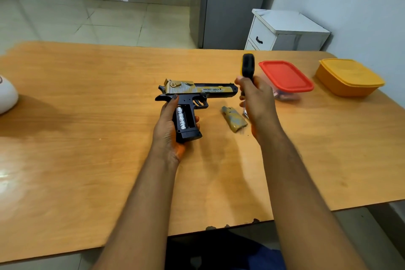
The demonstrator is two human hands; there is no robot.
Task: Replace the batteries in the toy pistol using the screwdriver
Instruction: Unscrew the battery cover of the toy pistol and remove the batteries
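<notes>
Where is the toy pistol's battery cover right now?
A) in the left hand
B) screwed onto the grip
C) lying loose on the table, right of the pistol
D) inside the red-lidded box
C: the battery cover lies on the table right of the toy pistol, whose grip compartment stands open with a battery showing.

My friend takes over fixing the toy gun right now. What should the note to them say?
Left hand: holds the toy pistol by the grip, compartment open.
Right hand: holds the screwdriver and what looks like a loose battery.
Battery cover: off, lying on the table right of the pistol.
Done: cover removed; one battery in the grip, the slot beside it empty.
Left: fill the empty slot, refit the cover, screw it down.
</notes>
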